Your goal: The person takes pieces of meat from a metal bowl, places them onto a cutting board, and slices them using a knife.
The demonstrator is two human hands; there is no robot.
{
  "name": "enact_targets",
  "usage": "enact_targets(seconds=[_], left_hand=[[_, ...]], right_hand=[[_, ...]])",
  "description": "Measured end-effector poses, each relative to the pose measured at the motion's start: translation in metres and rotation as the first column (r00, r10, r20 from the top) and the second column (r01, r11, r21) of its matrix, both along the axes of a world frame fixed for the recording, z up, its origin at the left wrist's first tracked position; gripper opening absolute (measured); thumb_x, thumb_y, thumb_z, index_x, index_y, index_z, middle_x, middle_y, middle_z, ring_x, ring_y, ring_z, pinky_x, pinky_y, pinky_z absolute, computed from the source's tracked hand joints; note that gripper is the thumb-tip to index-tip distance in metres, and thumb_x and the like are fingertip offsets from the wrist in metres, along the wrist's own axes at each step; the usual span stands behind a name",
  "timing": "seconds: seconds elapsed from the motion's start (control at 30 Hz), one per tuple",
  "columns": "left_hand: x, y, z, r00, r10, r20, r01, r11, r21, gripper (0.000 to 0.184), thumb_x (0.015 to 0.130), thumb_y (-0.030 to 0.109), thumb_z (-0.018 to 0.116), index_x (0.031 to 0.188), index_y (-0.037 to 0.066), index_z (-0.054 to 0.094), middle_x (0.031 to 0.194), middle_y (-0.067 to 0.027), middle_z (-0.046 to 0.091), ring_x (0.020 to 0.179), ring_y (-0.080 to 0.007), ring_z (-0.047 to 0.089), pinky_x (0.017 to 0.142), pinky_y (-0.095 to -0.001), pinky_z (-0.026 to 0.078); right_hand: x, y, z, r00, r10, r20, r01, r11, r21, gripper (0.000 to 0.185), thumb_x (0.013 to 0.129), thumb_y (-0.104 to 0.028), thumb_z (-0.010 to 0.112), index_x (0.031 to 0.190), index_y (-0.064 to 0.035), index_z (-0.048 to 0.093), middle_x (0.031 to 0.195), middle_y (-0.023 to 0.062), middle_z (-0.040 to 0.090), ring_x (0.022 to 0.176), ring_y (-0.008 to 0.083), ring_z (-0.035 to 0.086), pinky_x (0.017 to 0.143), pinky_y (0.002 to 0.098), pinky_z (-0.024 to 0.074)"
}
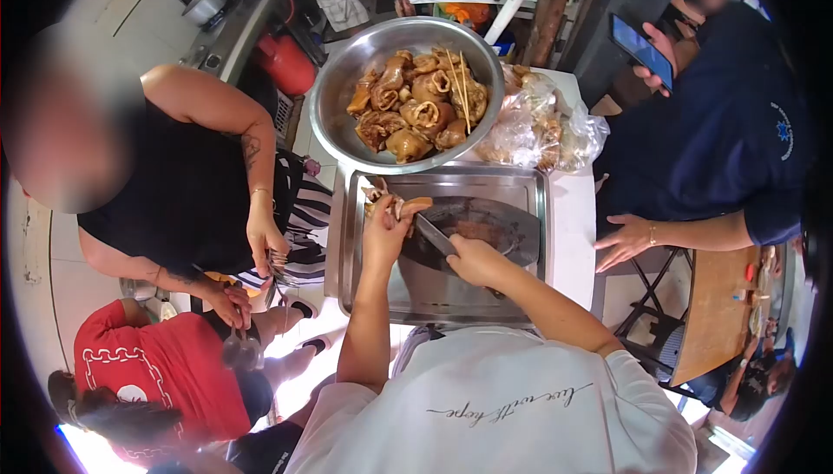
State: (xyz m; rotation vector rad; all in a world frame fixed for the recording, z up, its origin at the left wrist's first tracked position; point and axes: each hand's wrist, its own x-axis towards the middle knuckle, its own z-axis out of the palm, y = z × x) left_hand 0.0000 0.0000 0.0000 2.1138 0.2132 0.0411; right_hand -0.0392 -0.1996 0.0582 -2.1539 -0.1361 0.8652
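My left hand [383, 233] is closed around a piece of cooked meat [415, 206], holding it over the left end of a dark oval chopping board [512, 213]. My right hand [479, 263] grips a knife [434, 234]. Its dark blade points up and left, with the tip close to or against the meat; I cannot tell which. The board lies in a shallow metal tray [347, 253]. Behind the tray stands a large steel bowl [323, 114] with several chunks of browned, skin-on meat [425, 115] and thin wooden sticks [466, 92].
Clear plastic bags [555, 135] with food inside lie on the white table [573, 213] right of the bowl. On the right, a person in dark blue holds a phone [642, 53]. At left, a person in black holds forks [279, 273]; a person in red [130, 361] is below.
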Motion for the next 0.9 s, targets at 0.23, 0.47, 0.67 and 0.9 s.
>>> enact_targets(seconds=[0.23, 0.47, 0.67, 0.9], left_hand=[[0.002, 0.024, 0.024, 0.994, 0.076, -0.078, -0.061, 0.982, 0.181, 0.018, 0.08, 0.008, 0.065, 0.096, 0.001, 0.065, 0.083, -0.0166, 0.066, 0.073, -0.0333, 0.064, 0.067, -0.0393, 0.05], [0.117, -0.003, 0.062, 0.832, 0.06, 0.551, -0.252, 0.927, 0.279, 0.016, 0.076, 0.002, 0.063, 0.092, -0.001, 0.066, 0.085, -0.0174, 0.063, 0.082, -0.0359, 0.061, 0.074, -0.0404, 0.048], [0.266, 0.025, -0.015, 0.943, -0.094, -0.318, 0.271, 0.772, 0.574, 0.033, 0.066, 0.012, 0.07, 0.096, -0.001, 0.07, 0.102, -0.0229, 0.066, 0.096, -0.0363, 0.064, 0.084, -0.0413, 0.051], [0.244, 0.009, 0.01, 0.931, -0.086, -0.353, 0.295, 0.748, 0.595, 0.036, 0.065, 0.017, 0.069, 0.096, 0.001, 0.071, 0.101, -0.0203, 0.067, 0.098, -0.0329, 0.065, 0.084, -0.0402, 0.052]], right_hand=[[-0.001, -0.02, 0.008, 0.994, 0.004, 0.106, 0.009, 0.992, -0.127, 0.029, 0.09, -0.018, 0.052, 0.107, 0.0039, 0.046, 0.087, 0.032, 0.062, 0.086, 0.046, 0.061, 0.078, 0.0518, 0.0458], [-0.012, -0.068, 0.04, 0.98, -0.174, 0.098, 0.192, 0.958, -0.212, 0.026, 0.09, -0.017, 0.054, 0.103, 0.0028, 0.043, 0.083, 0.0335, 0.059, 0.084, 0.0491, 0.058, 0.074, 0.0532, 0.0436], [-0.052, -0.078, 0.043, 0.965, -0.263, 0.018, 0.261, 0.943, -0.208, 0.027, 0.089, -0.019, 0.055, 0.104, 0.0, 0.043, 0.079, 0.0318, 0.06, 0.079, 0.0488, 0.059, 0.071, 0.0547, 0.0437], [-0.086, -0.082, 0.012, 0.958, -0.284, 0.039, 0.287, 0.949, -0.127, 0.026, 0.09, -0.02, 0.055, 0.104, -0.0027, 0.042, 0.086, 0.0301, 0.06, 0.082, 0.048, 0.059, 0.071, 0.0536, 0.0433]])
